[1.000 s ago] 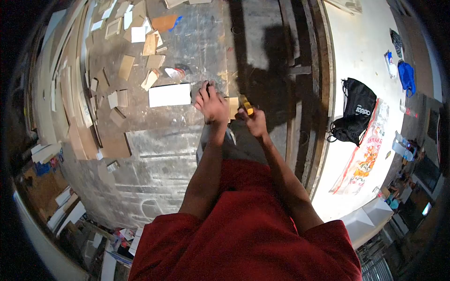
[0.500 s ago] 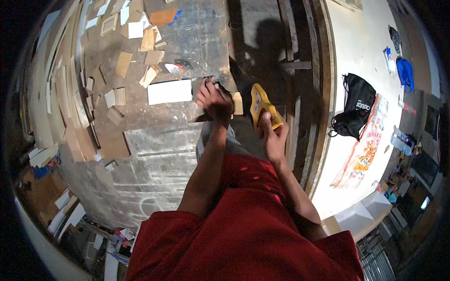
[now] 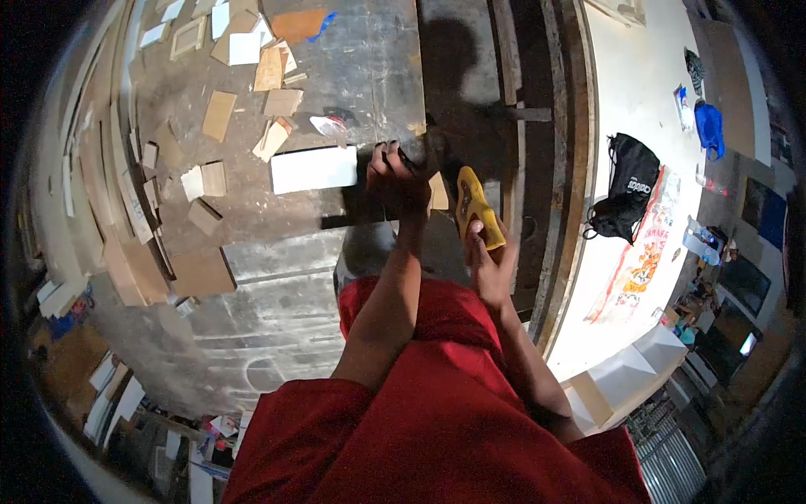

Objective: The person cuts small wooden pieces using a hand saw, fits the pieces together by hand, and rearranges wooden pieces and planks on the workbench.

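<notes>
The person in the red shirt [image 3: 403, 403] has both forearms stretched out over the worktop [image 3: 374, 76], wrists close together. The right hand [image 3: 491, 250] is closed around the near end of a yellow hand tool [image 3: 477, 200], thumb laid along its body, with the far end pointing away from the person. What kind of tool it is I can't make out from here.

The left hand [image 3: 396, 176] sits in deep shadow, its fingers bent and half curled; whether it has hold of anything I cannot tell. Just beside it, between the hand and the yellow tool, lies a small tan wood block [image 3: 438, 192]. On its other side a white panel [image 3: 315, 170] lies near the fingers.

Further left, wood offcuts [image 3: 220, 116] are scattered, some overlapping. Over to the right, past a long wooden beam [image 3: 579, 126], a black drawstring bag [image 3: 634, 172] lies on a white surface [image 3: 630, 67], touching a printed sack [image 3: 645, 265].
</notes>
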`<state>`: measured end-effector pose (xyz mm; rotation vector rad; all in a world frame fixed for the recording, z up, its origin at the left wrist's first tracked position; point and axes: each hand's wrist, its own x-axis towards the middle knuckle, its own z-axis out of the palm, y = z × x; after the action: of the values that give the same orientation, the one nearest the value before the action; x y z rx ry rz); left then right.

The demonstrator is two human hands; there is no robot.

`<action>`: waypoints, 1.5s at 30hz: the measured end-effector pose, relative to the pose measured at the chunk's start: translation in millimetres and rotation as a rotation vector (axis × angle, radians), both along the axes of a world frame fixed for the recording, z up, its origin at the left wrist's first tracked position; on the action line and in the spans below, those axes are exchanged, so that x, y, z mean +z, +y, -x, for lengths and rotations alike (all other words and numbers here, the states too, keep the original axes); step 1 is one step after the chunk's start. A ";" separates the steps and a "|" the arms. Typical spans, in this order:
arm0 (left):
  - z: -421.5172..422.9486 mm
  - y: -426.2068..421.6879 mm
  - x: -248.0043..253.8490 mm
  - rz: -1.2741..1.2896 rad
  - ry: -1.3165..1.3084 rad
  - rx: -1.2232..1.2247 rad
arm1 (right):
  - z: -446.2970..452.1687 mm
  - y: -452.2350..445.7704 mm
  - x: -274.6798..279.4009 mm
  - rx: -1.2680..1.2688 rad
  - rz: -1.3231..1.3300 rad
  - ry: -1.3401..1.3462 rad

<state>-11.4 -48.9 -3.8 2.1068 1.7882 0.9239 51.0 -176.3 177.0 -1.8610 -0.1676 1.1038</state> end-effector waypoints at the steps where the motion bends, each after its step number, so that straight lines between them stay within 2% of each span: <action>1: 0.8 -0.5 1.0 0.003 0.015 -0.003 | 2.1 3.6 -0.3 0.000 0.007 -0.006; 4: 2.2 -3.1 9.2 0.016 0.026 -0.007 | 4.0 10.5 1.9 0.031 -0.060 -0.125; 7: 0.9 -2.8 7.2 0.012 0.028 0.001 | 2.3 9.4 5.8 0.024 -0.090 -0.024; 10: 0.9 -7.4 2.4 0.014 0.029 0.005 | 9.7 -8.6 -8.9 0.124 -0.044 -0.168; 11: 2.3 -8.6 0.1 0.009 0.029 0.008 | 13.5 -17.1 -28.0 0.051 -0.001 -0.238; 17: -3.0 -7.1 -3.5 0.001 0.030 0.014 | 14.8 -20.8 -34.7 -0.122 -0.010 -0.299; 18: -3.0 -5.7 -3.2 -0.001 0.032 0.013 | 10.7 -21.8 -28.1 0.003 0.037 -0.301; 20: -0.7 -4.9 -2.6 -0.004 0.031 0.014 | 7.8 -15.3 -26.5 0.130 0.081 -0.302; 25: 0.0 -8.4 -0.9 0.001 0.038 0.009 | -3.5 14.4 -39.1 0.111 0.030 -0.235; 26: 1.2 -9.4 -0.1 -0.010 0.041 0.009 | -4.3 27.9 -30.8 0.094 -0.028 -0.170; 28: 1.2 -13.3 0.9 -0.001 0.038 0.009 | -2.8 21.2 -4.5 0.212 -0.097 -0.159; 32: 3.6 -13.6 -0.2 -0.008 0.038 0.012 | 16.1 -1.9 15.6 0.025 0.035 -0.065; 36: -1.2 -13.6 0.5 -0.007 0.038 0.008 | 8.4 -20.2 -63.3 0.134 0.064 -0.329; 39: -2.0 -17.8 0.6 -0.016 0.033 0.003 | 8.8 15.4 38.8 0.057 0.080 -0.099; 41: 2.3 -17.6 -0.1 -0.017 0.035 0.004 | 12.7 -10.1 35.7 0.030 0.033 -0.107; 44: -0.9 -20.0 0.3 -0.021 0.036 -0.001 | 13.5 -5.6 -3.6 0.110 0.050 -0.186; 45: -0.2 -18.9 1.4 -0.021 0.037 -0.002 | 22.0 -5.9 -4.5 0.117 -0.029 -0.251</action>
<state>-11.2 -67.8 -2.4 2.1514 1.8020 0.9124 29.0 -182.3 172.6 -1.9797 -0.4398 0.9366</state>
